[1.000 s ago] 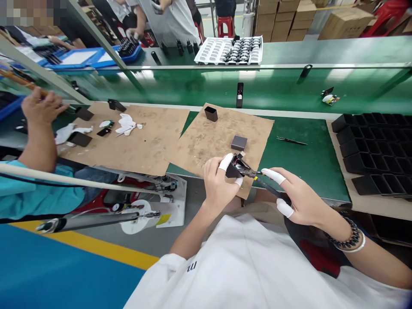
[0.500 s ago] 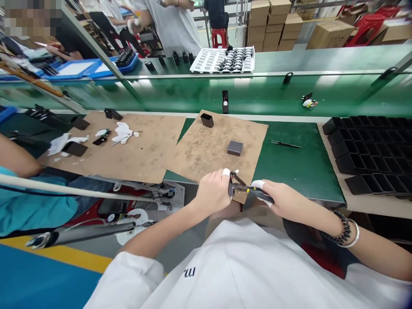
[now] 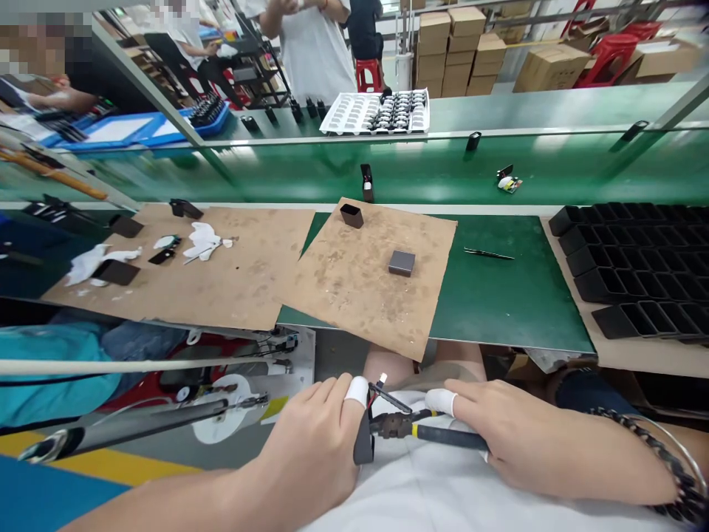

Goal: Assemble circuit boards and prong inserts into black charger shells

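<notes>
My left hand (image 3: pixel 318 432) is closed around a dark housing (image 3: pixel 364 442), close to my body. A thin dark strip (image 3: pixel 392 399) and wires with a small white connector (image 3: pixel 382 379) stick out of the housing's top. My right hand (image 3: pixel 481 425) grips pliers (image 3: pixel 437 432) with dark, yellow-marked handles. Their jaws meet the housing's right side; exactly what they pinch is hidden. White finger covers sit on fingers of both hands. On the brown paper (image 3: pixel 354 288) ahead lie a grey box-shaped piece (image 3: pixel 402 263) and a dark open case (image 3: pixel 351 215).
Tweezers (image 3: pixel 488 253) lie on the green table to the right, beside rows of black cases (image 3: pixel 620 281). Beyond runs a green conveyor (image 3: pixel 277 174) carrying a few parts. A white tray (image 3: pixel 343 111) stands past it. Co-workers sit or stand at the left and back.
Both my hands have drawn back toward my body and down, away from the table edge, with the housing and pliers still held together. Parts on the conveyor have shifted slightly left.
</notes>
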### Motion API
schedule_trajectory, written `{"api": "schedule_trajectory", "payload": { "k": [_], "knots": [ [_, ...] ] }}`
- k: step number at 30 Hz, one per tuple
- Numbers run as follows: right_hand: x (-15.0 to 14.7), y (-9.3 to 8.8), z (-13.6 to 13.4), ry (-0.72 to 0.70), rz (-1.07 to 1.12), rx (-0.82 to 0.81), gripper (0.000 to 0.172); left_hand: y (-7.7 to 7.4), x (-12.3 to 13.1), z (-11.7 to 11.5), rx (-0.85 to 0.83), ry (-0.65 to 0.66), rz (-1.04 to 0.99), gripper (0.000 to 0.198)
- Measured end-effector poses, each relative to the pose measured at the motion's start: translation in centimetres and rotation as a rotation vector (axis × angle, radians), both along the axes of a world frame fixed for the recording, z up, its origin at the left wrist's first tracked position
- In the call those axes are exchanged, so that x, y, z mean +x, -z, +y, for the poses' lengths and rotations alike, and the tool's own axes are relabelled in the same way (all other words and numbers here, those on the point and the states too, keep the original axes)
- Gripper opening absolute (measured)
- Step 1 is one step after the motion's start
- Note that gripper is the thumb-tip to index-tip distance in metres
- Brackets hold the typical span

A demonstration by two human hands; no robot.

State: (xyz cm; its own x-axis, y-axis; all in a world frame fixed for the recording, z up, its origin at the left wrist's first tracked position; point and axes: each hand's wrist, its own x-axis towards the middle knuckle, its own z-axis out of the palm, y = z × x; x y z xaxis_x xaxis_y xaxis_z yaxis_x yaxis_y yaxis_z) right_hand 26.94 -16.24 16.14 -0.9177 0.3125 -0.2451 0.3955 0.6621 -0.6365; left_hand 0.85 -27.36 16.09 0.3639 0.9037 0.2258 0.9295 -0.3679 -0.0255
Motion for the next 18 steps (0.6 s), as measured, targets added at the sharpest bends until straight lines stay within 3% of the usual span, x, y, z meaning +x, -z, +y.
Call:
{"api": "schedule_trajectory", "payload": {
  "k": [6,10,14,18],
  "knots": [
    [-1.4,-1.1,2.2,0.040,-0.025,0.033,0.053,-0.3,0.0,2.8,0.170,-0.002,0.050,0.026],
    [-1.9,-1.5,3.6,0.076,-0.086,0.088,0.051,0.5,0.1,5.3,0.209,0.007,0.120,0.023],
    [-1.8,-1.7,3.9,0.014,-0.121,0.063,0.047,1.6,0.3,5.4,0.114,0.128,0.148,0.020],
    [-2.6,-2.0,3.9,0.042,-0.172,-0.040,0.045,1.2,0.6,5.2,0.162,0.106,0.143,0.017]
  ]
}}
